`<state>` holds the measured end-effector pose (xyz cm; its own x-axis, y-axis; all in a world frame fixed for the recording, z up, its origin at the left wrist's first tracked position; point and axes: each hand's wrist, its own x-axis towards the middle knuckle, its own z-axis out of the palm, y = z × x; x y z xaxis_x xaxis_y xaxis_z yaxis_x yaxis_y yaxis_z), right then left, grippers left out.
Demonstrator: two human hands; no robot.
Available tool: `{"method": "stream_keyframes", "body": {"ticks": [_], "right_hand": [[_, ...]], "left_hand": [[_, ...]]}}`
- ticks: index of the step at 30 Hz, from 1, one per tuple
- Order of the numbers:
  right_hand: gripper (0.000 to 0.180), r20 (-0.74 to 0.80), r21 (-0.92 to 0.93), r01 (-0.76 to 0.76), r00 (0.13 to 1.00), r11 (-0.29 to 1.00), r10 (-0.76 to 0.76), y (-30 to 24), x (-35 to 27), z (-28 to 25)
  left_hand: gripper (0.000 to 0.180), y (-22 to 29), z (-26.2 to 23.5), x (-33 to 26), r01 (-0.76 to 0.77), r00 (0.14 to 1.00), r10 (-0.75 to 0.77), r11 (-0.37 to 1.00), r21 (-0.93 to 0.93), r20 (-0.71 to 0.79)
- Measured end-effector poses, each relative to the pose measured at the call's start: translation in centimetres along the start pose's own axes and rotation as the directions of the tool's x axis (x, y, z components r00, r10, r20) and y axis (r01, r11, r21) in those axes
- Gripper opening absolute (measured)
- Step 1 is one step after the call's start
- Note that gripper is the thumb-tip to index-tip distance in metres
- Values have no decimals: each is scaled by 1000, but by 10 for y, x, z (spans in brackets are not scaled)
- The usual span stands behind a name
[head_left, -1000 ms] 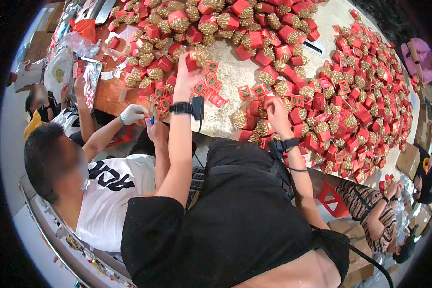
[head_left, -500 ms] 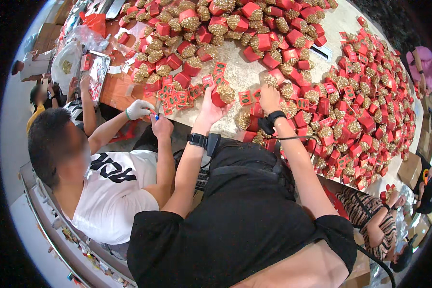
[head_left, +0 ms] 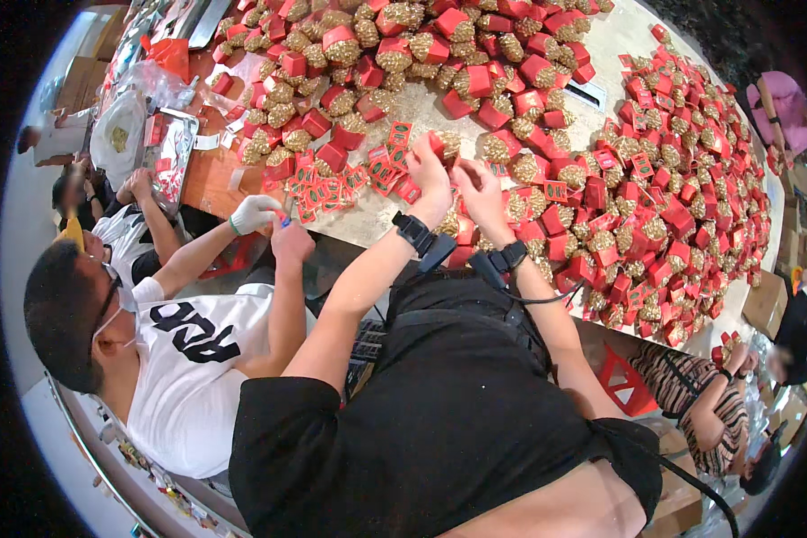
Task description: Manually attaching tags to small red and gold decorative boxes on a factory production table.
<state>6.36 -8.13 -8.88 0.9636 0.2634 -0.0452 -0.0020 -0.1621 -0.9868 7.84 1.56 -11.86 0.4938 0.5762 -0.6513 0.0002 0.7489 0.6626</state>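
Observation:
My left hand [head_left: 431, 186] is closed around a small red pot with a gold bumpy top [head_left: 446, 143], held up over the table. Close to its right side is my right hand [head_left: 481, 195], fingers drawn together by the pot. Whatever lies between those fingertips is hidden. Flat red cards with green ovals [head_left: 325, 190] lie in a loose heap to the left of my hands. Just right of my right hand begins a wide spread of the same red pots with gold tops [head_left: 659, 197].
More red-and-gold pots [head_left: 332, 54] are piled at the far side of the table [head_left: 359, 220]. At left, a person in a white shirt [head_left: 188, 359] works with a gloved hand [head_left: 256, 213]. A metal tray [head_left: 177, 148] and plastic bags stand beyond. Other people are at right.
My right hand has left the pile and come in beside my left hand. My left hand, still holding the pot, has moved slightly right and away from me. The view has shifted a little.

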Motion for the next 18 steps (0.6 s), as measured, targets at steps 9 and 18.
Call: {"method": "stream_keyframes", "body": {"ticks": [9,18], "right_hand": [[24,423,737,-666,586,114,692,20,30,3],[14,354,818,-551,708,164,611,14,36,-9]], "left_hand": [[31,2,5,-8,-770,561,774,357,529,293],[25,13,7,-20,-706,705,662,619,345,254]]}}
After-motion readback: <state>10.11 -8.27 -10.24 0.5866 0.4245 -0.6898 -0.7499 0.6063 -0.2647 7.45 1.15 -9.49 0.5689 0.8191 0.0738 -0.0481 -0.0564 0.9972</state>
